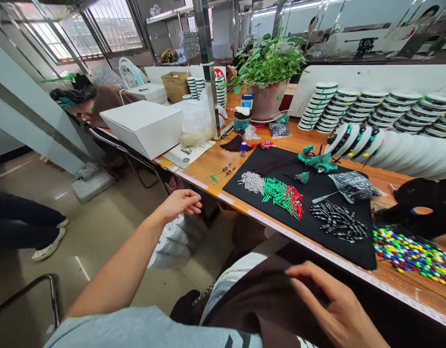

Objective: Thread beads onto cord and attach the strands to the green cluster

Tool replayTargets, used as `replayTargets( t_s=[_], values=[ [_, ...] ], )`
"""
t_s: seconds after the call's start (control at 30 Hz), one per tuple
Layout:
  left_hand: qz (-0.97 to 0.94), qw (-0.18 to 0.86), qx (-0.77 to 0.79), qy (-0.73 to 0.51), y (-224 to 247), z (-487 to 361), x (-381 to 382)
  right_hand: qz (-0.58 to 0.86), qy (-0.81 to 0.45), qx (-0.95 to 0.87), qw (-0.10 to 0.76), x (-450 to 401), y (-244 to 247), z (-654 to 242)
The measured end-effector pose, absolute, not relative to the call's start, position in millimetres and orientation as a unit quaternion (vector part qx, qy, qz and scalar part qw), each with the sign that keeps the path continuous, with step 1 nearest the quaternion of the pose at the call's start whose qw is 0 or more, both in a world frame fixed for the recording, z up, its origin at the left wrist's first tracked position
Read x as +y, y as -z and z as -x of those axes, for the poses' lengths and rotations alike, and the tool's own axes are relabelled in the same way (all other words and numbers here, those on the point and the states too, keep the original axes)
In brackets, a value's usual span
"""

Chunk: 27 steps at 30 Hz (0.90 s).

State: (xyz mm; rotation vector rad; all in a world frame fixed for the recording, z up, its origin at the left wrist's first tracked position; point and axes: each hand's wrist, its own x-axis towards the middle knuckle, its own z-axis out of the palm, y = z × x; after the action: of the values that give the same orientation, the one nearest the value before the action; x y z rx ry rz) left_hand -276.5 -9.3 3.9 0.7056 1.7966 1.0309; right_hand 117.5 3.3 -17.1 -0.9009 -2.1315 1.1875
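My left hand (181,203) hangs in the air just off the wooden workbench edge (208,181), palm down, fingers loosely curled and holding nothing. My right hand (334,304) rests on a dark brown cloth (262,299) over my lap, fingers spread. Beyond both hands lies a black felt mat (353,249). On it are silver beads (251,182), green and red tube beads (283,197), black tube beads (337,220), a bag of black beads (353,187) and green tassels (317,162). Multicoloured beads (413,256) sit past the mat's right side.
A white box (143,126), a potted plant (268,99) and stacks of white spools (379,111) stand along the bench. A ruler strip (317,249) runs along its edge. Someone's legs (27,222) stand at left; a metal chair frame (34,290) sits lower left.
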Motion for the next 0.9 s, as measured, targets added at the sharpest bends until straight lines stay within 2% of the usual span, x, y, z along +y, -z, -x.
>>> replayTargets(
  t_s=[0.13, 0.3, 0.43, 0.63, 0.77, 0.83, 0.9],
  values=[
    [-0.243, 0.536, 0.672, -0.450, -17, 263, -7, 0.258, -0.466, -0.808, 0.252, 23, 1, -47],
    [-0.225, 0.579, 0.620, -0.480, -28, 253, -6, 0.150, -0.645, -0.716, 0.223, 34, 10, 44],
    [-0.228, 0.572, 0.618, -0.489, -33, 256, -8, 0.119, -0.727, -0.660, 0.146, 24, 9, 50],
    [-0.226, 0.490, 0.672, -0.507, -25, 276, -2, 0.186, -0.656, -0.731, 0.019, 9, -7, -40],
    [-0.249, 0.445, 0.727, -0.460, -28, 286, -9, 0.270, -0.600, -0.752, 0.040, 7, -8, -75],
    [-0.306, 0.354, 0.791, -0.394, -42, 279, -22, 0.292, -0.589, -0.751, 0.062, 7, -7, -74],
    [-0.417, 0.204, 0.831, -0.307, -61, 261, -40, 0.290, -0.591, -0.750, 0.067, 7, -7, -64]
  ],
)
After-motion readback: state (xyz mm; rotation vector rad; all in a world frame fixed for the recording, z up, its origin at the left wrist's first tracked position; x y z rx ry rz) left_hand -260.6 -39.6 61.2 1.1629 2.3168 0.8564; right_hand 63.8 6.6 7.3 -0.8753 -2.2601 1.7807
